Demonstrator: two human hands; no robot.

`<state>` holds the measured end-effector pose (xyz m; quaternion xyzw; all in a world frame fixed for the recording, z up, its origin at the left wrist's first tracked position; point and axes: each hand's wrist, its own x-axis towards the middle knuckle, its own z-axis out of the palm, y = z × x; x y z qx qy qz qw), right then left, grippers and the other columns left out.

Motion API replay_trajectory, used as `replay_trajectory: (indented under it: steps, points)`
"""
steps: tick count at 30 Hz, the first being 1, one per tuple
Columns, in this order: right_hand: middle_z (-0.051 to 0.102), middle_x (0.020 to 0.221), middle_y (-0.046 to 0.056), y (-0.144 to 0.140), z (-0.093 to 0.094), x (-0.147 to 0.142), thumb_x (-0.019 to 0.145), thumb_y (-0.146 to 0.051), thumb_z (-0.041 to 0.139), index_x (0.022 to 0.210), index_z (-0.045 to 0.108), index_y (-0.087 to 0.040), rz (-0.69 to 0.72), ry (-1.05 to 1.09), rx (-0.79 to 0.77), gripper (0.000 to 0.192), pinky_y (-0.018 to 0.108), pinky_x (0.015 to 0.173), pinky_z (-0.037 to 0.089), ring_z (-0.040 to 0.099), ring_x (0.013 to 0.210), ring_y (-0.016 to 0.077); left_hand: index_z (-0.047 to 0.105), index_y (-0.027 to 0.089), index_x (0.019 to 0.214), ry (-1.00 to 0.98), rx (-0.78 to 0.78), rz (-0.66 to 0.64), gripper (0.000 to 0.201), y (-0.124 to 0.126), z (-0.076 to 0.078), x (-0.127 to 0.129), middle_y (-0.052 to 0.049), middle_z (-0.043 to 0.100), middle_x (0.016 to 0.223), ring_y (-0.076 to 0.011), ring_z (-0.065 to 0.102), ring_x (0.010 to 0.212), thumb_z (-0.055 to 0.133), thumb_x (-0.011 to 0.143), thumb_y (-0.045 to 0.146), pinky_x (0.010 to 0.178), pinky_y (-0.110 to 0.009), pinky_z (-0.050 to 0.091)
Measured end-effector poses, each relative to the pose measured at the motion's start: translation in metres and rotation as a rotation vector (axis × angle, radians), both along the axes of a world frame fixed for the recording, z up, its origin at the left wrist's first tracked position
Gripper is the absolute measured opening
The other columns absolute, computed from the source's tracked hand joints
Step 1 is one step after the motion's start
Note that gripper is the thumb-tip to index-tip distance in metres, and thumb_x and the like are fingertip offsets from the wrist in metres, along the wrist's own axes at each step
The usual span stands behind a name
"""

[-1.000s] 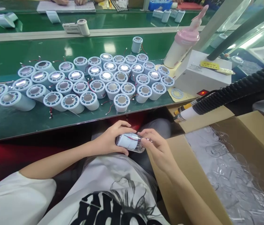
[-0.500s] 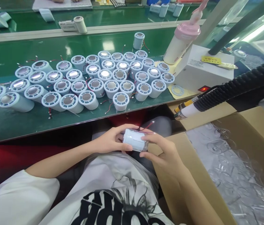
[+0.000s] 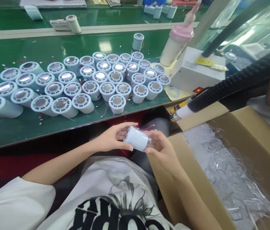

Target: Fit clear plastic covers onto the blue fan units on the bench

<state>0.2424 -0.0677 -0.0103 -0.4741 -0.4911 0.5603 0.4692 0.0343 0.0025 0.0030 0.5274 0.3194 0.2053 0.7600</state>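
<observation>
Over my lap, both hands hold a light blue cylindrical battery pack (image 3: 137,138) lying on its side. Clear plastic film wraps it and sticks out past its right end. My left hand (image 3: 116,137) is closed around the left end, thumb below and fingers above. With thumb and fingers, my right hand (image 3: 162,147) grips the film at the right end. Thin red wires (image 3: 148,127) rise behind the pack. On the green bench (image 3: 12,131) in front, several rows of similar blue packs (image 3: 107,88) stand with round silvery ends up, some with loose wires.
At right, a cardboard box (image 3: 183,150) holds clear plastic pieces (image 3: 223,169). Above it reaches a black corrugated hose (image 3: 233,83) with a white end. A white device (image 3: 189,68) with a red-lit switch, a pink-lidded cup (image 3: 173,44) and a blue ring (image 3: 173,92) are on the bench.
The pack has tilted, its right end now lower, and my right fingers have slid off its body onto the film end. The view has shifted right; a blurred person's arm appears at the right edge.
</observation>
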Motion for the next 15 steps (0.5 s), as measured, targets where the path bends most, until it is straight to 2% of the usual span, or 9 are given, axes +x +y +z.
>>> replay_trajectory:
  steps: [4,7,11,15]
  points:
    - [0.067,0.100,0.005,-0.001,-0.030,0.001,0.066,-0.048,0.078,0.099,0.054,-0.024,-0.315,0.184,-0.033,0.048,0.035,0.077,0.054,0.064,0.089,0.0214,0.058,0.014,0.120,0.012,-0.035,0.084,0.068,0.027,-0.013,0.041,-0.013,0.064,0.123,-0.0258,0.059,0.113,0.084,0.059,0.028,0.096,-0.036,0.047]
    - [0.066,0.091,0.003,0.000,-0.049,0.008,0.069,-0.054,0.072,0.102,0.050,-0.024,-0.463,0.240,-0.013,0.050,0.034,0.074,0.054,0.064,0.080,0.0186,0.064,0.012,0.110,0.040,-0.015,0.038,0.060,0.046,-0.019,0.078,-0.012,0.070,0.111,-0.0250,0.064,0.103,0.084,0.058,0.033,0.094,-0.038,0.047]
    - [0.065,0.092,0.002,0.006,-0.061,0.021,0.070,-0.052,0.072,0.103,0.047,-0.024,-0.557,0.297,0.002,0.050,0.036,0.073,0.056,0.065,0.078,0.0183,0.067,0.010,0.103,0.064,0.025,-0.041,0.052,0.063,-0.020,0.111,-0.011,0.072,0.101,-0.0229,0.066,0.094,0.082,0.060,0.037,0.091,-0.038,0.047]
    - [0.065,0.091,0.002,0.014,-0.063,0.029,0.069,-0.051,0.075,0.100,0.049,-0.024,-0.559,0.379,0.013,0.049,0.038,0.073,0.059,0.066,0.077,0.0179,0.066,0.008,0.103,0.110,0.058,-0.071,0.054,0.070,-0.015,0.119,-0.011,0.072,0.099,-0.0222,0.066,0.093,0.080,0.062,0.040,0.088,-0.035,0.048]
